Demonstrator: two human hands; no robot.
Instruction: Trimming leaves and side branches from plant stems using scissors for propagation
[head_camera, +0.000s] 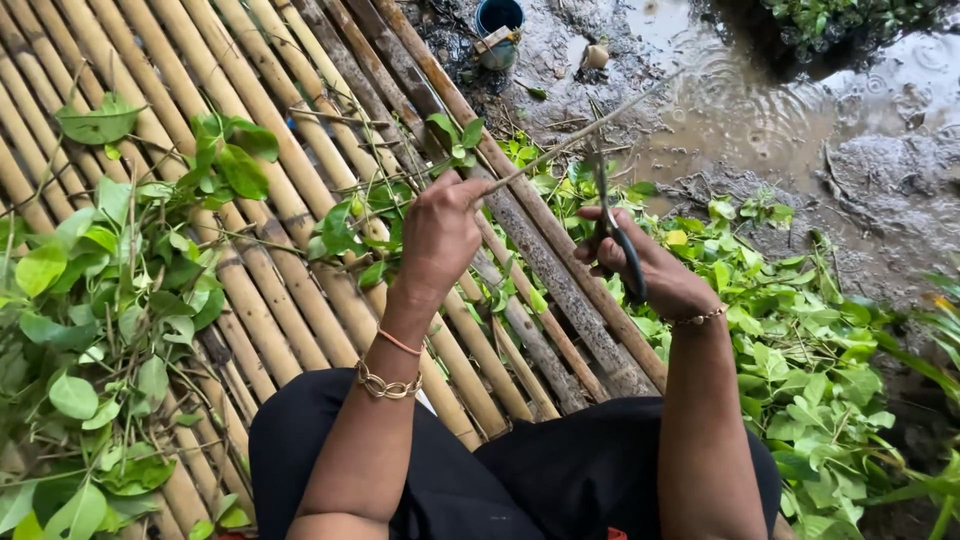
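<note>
My left hand (440, 230) pinches a thin bare twig (580, 135) that runs up and to the right over the bamboo platform (250, 110). My right hand (650, 270) grips black-handled scissors (612, 215), blades pointing up and meeting the twig near its middle. A leafy sprig (350, 225) lies just under and left of my left hand. Both wrists wear bracelets. My lap in black cloth (520, 470) fills the bottom of the view.
A heap of green leafy stems (110, 320) lies on the platform at left. More cut leaves (800, 350) are piled on the ground at right. Wet mud and puddles (760, 100) lie beyond, with a blue pot (498, 25) at the top.
</note>
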